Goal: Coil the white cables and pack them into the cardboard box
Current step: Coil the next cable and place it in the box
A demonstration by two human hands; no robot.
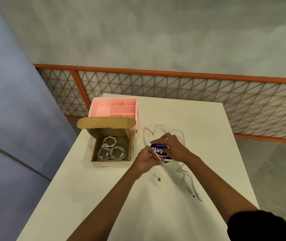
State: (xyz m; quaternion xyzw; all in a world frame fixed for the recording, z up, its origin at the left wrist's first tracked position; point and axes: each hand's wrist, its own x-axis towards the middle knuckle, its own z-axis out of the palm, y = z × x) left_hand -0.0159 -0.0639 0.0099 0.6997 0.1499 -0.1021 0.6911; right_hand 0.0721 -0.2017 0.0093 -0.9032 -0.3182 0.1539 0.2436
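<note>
- I see a cardboard box (95, 150) standing open on a white table (121, 197), close to the table's left edge. Its lid flap is raised at the far side.
- A pink organiser (114, 107) touches the back of the box and sits at the table's far left corner.
- On the side of the box nearest me, bare tabletop runs wide to the near edge.
- Beyond the far edge of the table, past the box, an orange mesh fence (173, 84) stands.
- Inside the box I count three coiled white cables (111, 150), lying against one another on its floor.
- To the right of the box, loose white cable (185, 178) trails in loops across the table. I count three plug ends (157, 178), but I cannot tell how many separate cables they belong to.
- One purple round tub (158, 150) sits just right of the box, among the loops.
- My left hand (144, 160), just right of the box, has curled fingers pinching a white strand.
- My right hand (172, 146) arches over the tub with bent fingers. I cannot tell whether it grasps anything.
</note>
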